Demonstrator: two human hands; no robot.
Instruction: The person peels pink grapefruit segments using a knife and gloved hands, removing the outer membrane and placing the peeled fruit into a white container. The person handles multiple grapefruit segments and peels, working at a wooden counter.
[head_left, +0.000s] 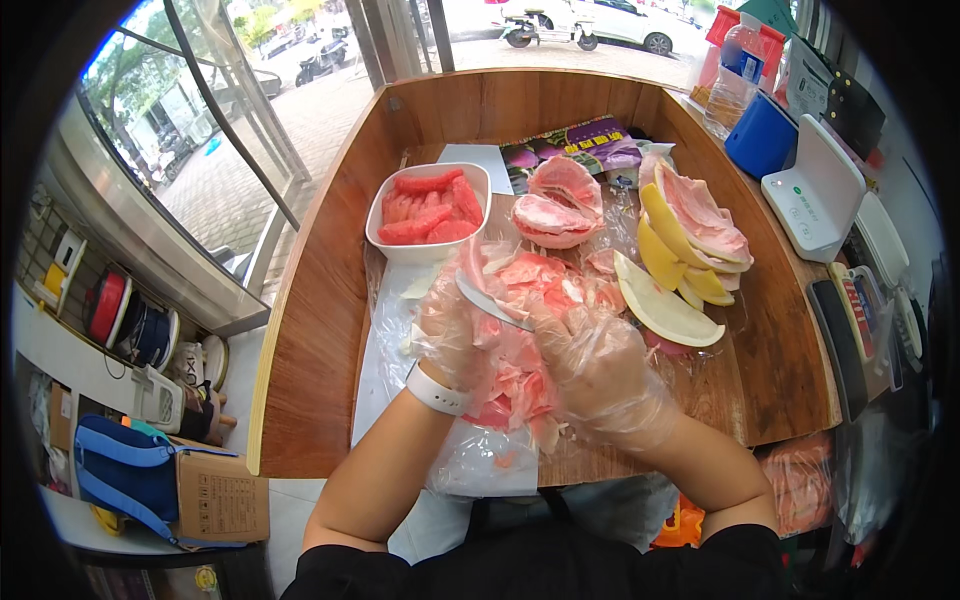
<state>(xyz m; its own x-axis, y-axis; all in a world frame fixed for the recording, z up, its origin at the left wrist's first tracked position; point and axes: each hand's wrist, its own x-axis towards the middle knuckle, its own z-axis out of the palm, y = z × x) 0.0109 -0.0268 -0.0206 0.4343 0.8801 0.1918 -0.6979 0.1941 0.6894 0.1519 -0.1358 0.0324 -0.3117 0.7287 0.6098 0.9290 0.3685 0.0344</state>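
Observation:
My left hand (446, 322), in a clear plastic glove, grips a pink pomelo segment (472, 264). My right hand (600, 364), gloved alike, holds a small knife whose curved metal blade (486, 300) lies across the segment; its handle is hidden in my fingers. Beneath and around both hands is a heap of pink membrane scraps (536, 277). Beyond my left hand stands a white bowl (420, 253) filled with peeled red pomelo flesh (431, 210). A partly opened peeled pomelo (556, 217) sits behind the heap. Yellow pomelo rinds (667, 232) are piled to its right, one loose rind piece (664, 304) nearer me.
Raised wooden sides (517, 101) enclose the table. Clear plastic film (480, 457) covers part of its top. On the right ledge stand a plastic bottle (735, 75), a blue container (761, 135) and a white payment device (814, 195). A cardboard box (221, 491) stands at lower left.

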